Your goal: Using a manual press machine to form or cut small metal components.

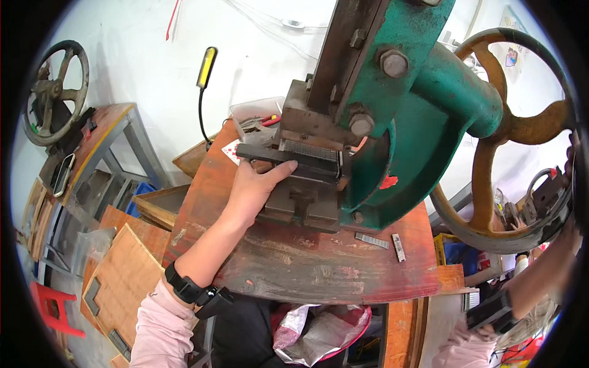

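Note:
A green arbor press [423, 135] stands on the worn wooden bench. My left hand [251, 190] is closed on a dark flat metal bar [257, 153] at the press's die, thumb on the near side and the other fingers mostly hidden. Behind the bar, a finely ribbed metal block [319, 153] sits under the ram [316, 126]. At the far right, my right hand [574, 178] grips the rim of the large rusty handwheel [485, 184]; the dark picture edge hides much of it. Two small ribbed metal strips [372, 240] lie on the bench right of the press base.
Behind the die stands a clear plastic bin [254, 110] with tools. A bendy yellow lamp [207, 67] rises at the back left. Below the bench edge lies an open silver-lined bag [319, 334]. Wooden boards [126, 270] and a red stool [54, 310] are at left.

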Demonstrator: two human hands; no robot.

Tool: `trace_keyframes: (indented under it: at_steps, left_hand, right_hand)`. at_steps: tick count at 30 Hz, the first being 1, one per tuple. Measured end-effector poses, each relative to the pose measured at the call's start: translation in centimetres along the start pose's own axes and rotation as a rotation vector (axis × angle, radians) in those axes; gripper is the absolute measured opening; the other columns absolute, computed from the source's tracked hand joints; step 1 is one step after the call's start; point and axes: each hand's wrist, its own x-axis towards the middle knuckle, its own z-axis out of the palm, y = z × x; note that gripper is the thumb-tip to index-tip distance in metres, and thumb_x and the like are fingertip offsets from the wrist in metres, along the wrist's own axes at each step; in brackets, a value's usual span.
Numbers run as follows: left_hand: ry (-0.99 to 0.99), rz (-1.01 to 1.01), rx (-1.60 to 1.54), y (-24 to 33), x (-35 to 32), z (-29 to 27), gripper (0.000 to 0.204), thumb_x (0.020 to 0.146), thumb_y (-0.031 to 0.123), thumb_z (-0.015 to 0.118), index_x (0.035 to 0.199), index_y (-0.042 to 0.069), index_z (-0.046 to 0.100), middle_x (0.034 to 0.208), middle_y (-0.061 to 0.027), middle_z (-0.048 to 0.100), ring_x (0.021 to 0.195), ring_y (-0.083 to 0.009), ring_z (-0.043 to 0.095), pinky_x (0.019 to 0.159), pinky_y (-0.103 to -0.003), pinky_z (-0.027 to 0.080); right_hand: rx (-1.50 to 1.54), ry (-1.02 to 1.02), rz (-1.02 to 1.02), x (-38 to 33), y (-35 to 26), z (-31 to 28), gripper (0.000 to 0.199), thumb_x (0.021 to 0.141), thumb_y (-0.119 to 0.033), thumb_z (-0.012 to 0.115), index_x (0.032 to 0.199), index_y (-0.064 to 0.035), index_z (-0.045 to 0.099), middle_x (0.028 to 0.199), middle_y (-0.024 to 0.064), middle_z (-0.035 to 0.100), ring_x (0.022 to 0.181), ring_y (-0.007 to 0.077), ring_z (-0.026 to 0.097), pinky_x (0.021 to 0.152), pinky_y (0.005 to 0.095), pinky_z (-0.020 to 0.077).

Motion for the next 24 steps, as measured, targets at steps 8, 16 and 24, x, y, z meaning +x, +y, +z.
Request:
trace_keyframes:
  at_steps: [8, 16, 24]
  left_hand:
    - [0.07, 0.055, 0.048, -0.3, 0.0, -0.2, 0.058, 0.075, 0.019, 0.076, 0.116, -0.008, 0.045, 0.112, -0.0159, 0.059, 0.1, -0.0179, 0.058, 0.084, -0.03, 0.048]
    - [0.314, 0.345, 0.474, -0.9, 0.7, -0.2, 0.079, 0.071, 0.027, 0.079, 0.124, -0.011, 0.035, 0.113, -0.0198, 0.055, 0.11, -0.0278, 0.052, 0.094, -0.037, 0.042]
    - [0.068, 0.557, 1.205, 2.6, -1.1, -2.0, 0.054, 0.072, 0.028, 0.077, 0.108, -0.006, 0.054, 0.102, -0.0188, 0.057, 0.097, -0.04, 0.05, 0.083, -0.045, 0.042]
  right_hand:
    - [0.216, 0.883, -0.039, -14.1, 2.3, 18.1, 0.037, 0.09, -0.019, 0.059, 0.117, 0.0046, 0.051, 0.081, 0.0044, 0.057, 0.067, 0.011, 0.053, 0.061, 0.0244, 0.0456]
    - [0.012, 0.276, -0.071, -6.7, 2.3, 5.6, 0.025, 0.086, -0.03, 0.062, 0.087, -0.0054, 0.057, 0.064, -0.0012, 0.047, 0.049, 0.006, 0.042, 0.045, 0.0199, 0.0323]
    - [-0.201, -0.094, 0.095, 2.9, -8.3, 5.8, 0.032, 0.085, -0.03, 0.063, 0.073, -0.0001, 0.058, 0.06, 0.0057, 0.052, 0.051, 0.0148, 0.048, 0.048, 0.0277, 0.0376]
